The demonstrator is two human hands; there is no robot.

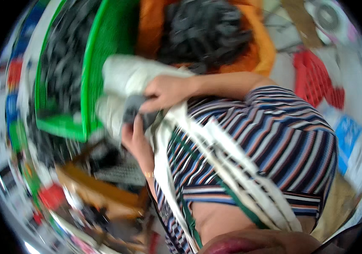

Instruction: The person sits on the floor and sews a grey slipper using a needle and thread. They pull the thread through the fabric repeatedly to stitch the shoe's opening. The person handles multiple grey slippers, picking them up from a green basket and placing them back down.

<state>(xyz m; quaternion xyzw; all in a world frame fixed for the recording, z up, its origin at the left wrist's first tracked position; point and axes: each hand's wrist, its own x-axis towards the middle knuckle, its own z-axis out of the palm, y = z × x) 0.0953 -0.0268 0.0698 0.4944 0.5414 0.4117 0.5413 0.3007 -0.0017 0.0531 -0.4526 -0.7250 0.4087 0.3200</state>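
My left hand [136, 137] is pinched on the lower edge of a small grey piece [133, 109] that looks like soft cloth. From above, my right hand [170, 93] grips the same piece, its fingers bent over the right side. The piece lies between both hands, above my pale-covered knees [126, 76]. Motion blur hides its exact kind and the fingertips.
Left of my knees stands a green plastic basket [88, 72] holding dark grey pieces [68, 55]. Ahead, an orange bag [263, 42] holds another dark pile [206, 31]. A red perforated basket [316, 78] is at right. A yellowish-brown wooden piece [100, 192] lies lower left.
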